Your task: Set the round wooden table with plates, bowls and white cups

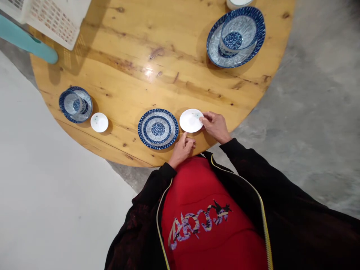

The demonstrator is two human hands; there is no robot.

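Observation:
My right hand [215, 125] pinches the right edge of a small white dish [191, 122], thumb on top. The dish has a faint printed mark and is just right of a blue-and-white patterned plate [158, 129], which looks like a smaller plate set on a larger one. My left hand [184, 149] rests at the near side between plate and dish. Its index finger reaches toward the dish's near edge, while the other fingers curl loosely; nothing shows in it. Whether that fingertip touches the dish, I cannot tell.
On the round wooden table [126, 86] stand a patterned bowl [71, 104] on a plate and a white bowl [99, 122] at left. Far right are another patterned bowl [237, 33] on a plate and a white bowl [239, 3]. A white plastic basket [56, 22] and a teal object [28, 39] are upper left.

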